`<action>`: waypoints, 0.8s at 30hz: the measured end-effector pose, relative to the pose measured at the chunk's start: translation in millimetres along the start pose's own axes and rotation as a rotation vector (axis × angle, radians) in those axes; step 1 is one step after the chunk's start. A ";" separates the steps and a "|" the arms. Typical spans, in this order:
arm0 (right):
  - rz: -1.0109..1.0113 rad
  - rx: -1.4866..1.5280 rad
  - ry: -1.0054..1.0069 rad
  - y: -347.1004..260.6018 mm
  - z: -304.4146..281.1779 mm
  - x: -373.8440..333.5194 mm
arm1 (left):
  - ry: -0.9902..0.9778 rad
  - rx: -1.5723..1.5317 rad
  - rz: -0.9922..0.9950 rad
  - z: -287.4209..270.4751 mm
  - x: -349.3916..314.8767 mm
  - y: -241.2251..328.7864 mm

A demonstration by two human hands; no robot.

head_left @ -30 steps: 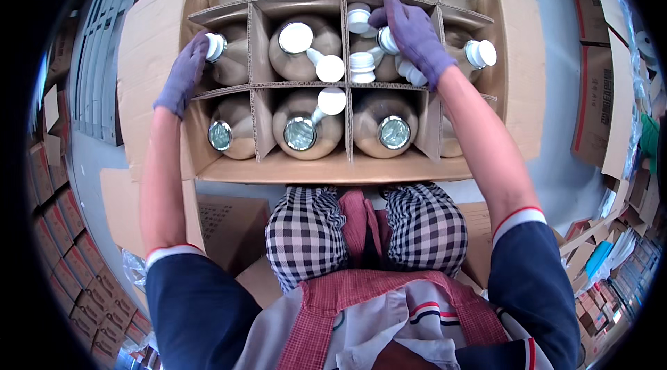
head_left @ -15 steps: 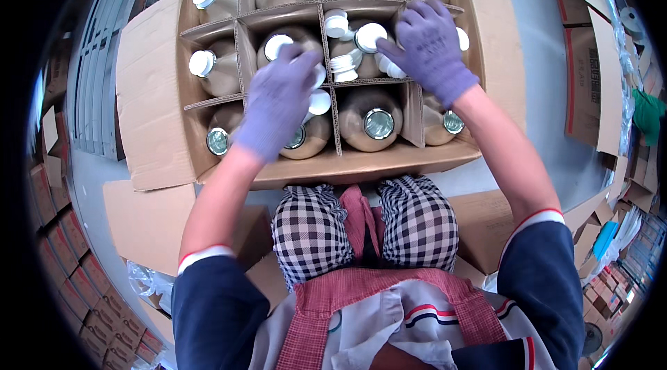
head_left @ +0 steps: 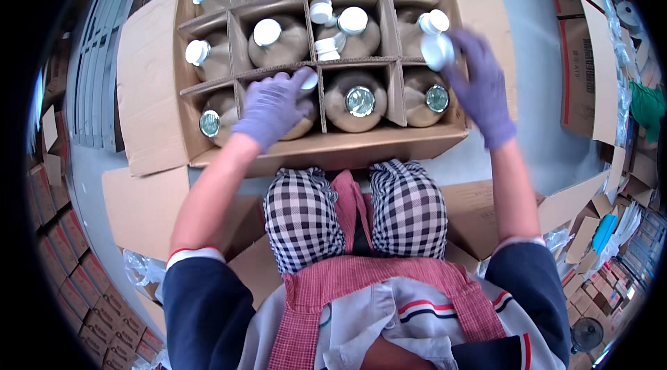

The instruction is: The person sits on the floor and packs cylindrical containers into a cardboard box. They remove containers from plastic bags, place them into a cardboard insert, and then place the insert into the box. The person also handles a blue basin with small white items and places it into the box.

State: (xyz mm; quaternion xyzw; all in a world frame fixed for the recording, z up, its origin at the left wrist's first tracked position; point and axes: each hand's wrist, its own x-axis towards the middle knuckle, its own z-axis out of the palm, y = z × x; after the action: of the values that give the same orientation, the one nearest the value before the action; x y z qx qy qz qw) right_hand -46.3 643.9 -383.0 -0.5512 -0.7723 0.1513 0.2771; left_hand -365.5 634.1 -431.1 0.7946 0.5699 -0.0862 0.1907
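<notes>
My left hand (head_left: pixel 273 107), in a purple glove, closes its fingers on a white cap (head_left: pixel 310 81) over the second bottle of the front row. That bottle's neck is mostly hidden by the hand. At the box's right side my right hand (head_left: pixel 481 81), gloved alike and smeared by motion, grips another white cap (head_left: pixel 438 51) by its edge. It is just above the front-right bottle (head_left: pixel 424 109), whose mouth is uncapped. The uncapped middle bottle (head_left: pixel 344 116) stands between my hands. Loose white caps (head_left: pixel 328 49) lie beside a capped bottle (head_left: pixel 365 40) in the middle row.
Cardboard dividers (head_left: pixel 278 71) split the open carton (head_left: pixel 333 144) into cells, each with a large bottle. White caps sit on the back-row bottles. The front-left bottle (head_left: pixel 221 109) is uncapped. Box flaps (head_left: pixel 149 85) spread sideways. Stacked cartons (head_left: pixel 580 71) stand right, metal slats (head_left: pixel 101 57) left.
My left hand has moved toward me from the middle row to the front row with a cap. My right hand has moved right and nearer me, carrying a cap away from the loose ones.
</notes>
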 end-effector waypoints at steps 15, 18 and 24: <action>-0.035 -0.138 0.136 2.3 60.0 -36.4 | 0.610 0.109 -0.449 39.3 -83.5 -103.6; -0.119 -0.031 -0.129 -51.0 89.5 16.3 | 0.585 0.147 -0.316 61.1 -98.4 -113.2; 0.193 -0.149 -0.669 -40.8 173.0 93.5 | 0.287 0.358 -0.182 22.5 -104.2 -114.4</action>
State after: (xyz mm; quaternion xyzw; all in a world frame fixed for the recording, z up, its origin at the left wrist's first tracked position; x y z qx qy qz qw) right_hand -202.8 729.6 -475.1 -0.5604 -0.7735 0.2921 -0.0479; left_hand -506.0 565.9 -438.2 0.7654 0.6359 -0.0888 -0.0444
